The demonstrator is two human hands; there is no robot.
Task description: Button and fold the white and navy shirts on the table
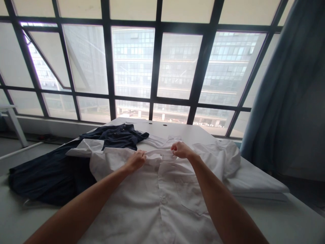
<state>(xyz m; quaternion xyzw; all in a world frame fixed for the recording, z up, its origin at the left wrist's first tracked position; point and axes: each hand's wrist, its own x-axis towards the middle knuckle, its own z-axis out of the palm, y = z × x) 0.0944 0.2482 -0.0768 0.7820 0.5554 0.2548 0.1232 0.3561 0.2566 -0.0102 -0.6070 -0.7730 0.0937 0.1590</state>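
Grip first: both hands pinching, fingers pressed together on white cloth. Left hand (135, 161): curled shut on the left end of the shirt collar (157, 153), exact finger placement hard to read from this angle. Right hand (181, 150): same pinch on the right end, knuckles up, fingertips hidden behind the fold. Collar between the hands, raised a little off the shirt and held fairly taut. Hands near each other, not touching.

Collar part of a white button-up shirt (162, 189), lying front up on a white tabletop (182, 130), collar end away from the body. Button strip (164, 200) running down the middle, chest pocket (189, 193) just right of it. Crumpled sleeve (224, 157) bunched beyond the right hand, white cushion (256, 179) just past it, exact kind unclear.

Left of the shirt, partly under it: dark navy garment (50, 176), spread wide, with a collared section (114, 136) near the far side. Small round hole (165, 125) in the tabletop near the far edge.

Beyond the table: large gridded window (157, 67), office building (133, 67) through the glass, blue curtain (276, 78) at right.
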